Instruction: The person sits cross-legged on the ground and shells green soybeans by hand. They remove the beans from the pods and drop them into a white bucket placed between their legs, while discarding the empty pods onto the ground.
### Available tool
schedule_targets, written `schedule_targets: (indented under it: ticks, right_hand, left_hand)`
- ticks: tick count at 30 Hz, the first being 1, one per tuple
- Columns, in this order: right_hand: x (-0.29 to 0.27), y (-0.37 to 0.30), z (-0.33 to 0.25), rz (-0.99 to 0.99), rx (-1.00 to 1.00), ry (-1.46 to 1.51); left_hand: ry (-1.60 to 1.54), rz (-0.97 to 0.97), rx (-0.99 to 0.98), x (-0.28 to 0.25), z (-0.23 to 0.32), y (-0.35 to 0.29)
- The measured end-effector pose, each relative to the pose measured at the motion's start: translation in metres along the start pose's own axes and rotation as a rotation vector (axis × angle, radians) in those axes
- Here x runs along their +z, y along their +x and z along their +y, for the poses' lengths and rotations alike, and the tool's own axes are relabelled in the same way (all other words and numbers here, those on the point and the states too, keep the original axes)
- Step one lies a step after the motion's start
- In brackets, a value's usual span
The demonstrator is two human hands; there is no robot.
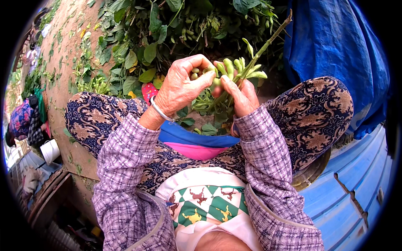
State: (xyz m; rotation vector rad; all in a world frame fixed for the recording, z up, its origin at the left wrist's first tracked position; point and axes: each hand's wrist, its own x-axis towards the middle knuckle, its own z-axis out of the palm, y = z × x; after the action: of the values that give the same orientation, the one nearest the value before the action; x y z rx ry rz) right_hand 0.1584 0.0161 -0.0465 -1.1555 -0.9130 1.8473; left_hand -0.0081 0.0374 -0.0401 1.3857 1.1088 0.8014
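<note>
My left hand point(184, 83), with a bracelet at the wrist, is closed around several plump green bean pods point(195, 74). My right hand point(245, 98) grips a cut bean stalk point(264, 47), its bare end slanting up to the far right. Clusters of green pods point(228, 67) hang on the stalk between the two hands. Thumbs and fingertips of both hands meet near these pods, and part of the grip is hidden behind the fingers. Below the hands, the leafy lower end of the bean plant point(205, 102) hangs down.
A large heap of leafy bean plants point(201, 29) lies ahead. Between my legs spreads a blue and pink cloth or bag point(197, 149). A blue tarp point(335, 50) stands at the right, above blue corrugated sheeting point(335, 205). A white bucket point(50, 151) is far left.
</note>
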Motion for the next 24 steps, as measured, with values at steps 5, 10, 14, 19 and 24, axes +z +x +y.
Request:
schedule_targets:
  ticks: [5, 10, 14, 19, 24]
  right_hand:
    - [0.0, -0.001, 0.002, -0.002, -0.017, 0.03]
    - [-0.006, -0.001, -0.001, 0.061, -0.109, 0.057]
    - [-0.008, 0.002, 0.006, 0.103, -0.158, 0.132]
    - [-0.008, 0.001, 0.004, 0.045, -0.191, 0.087]
    - [-0.006, 0.002, 0.007, 0.113, -0.3, 0.11]
  left_hand:
    - [-0.194, 0.086, -0.168, 0.006, 0.007, 0.002]
    - [-0.688, 0.122, -0.145, -0.004, 0.002, 0.008]
    - [-0.687, 0.024, -0.19, -0.005, 0.003, 0.006]
    - [-0.682, -0.114, -0.283, 0.012, 0.006, 0.001]
    - [-0.66, -0.168, -0.257, 0.016, 0.022, 0.002]
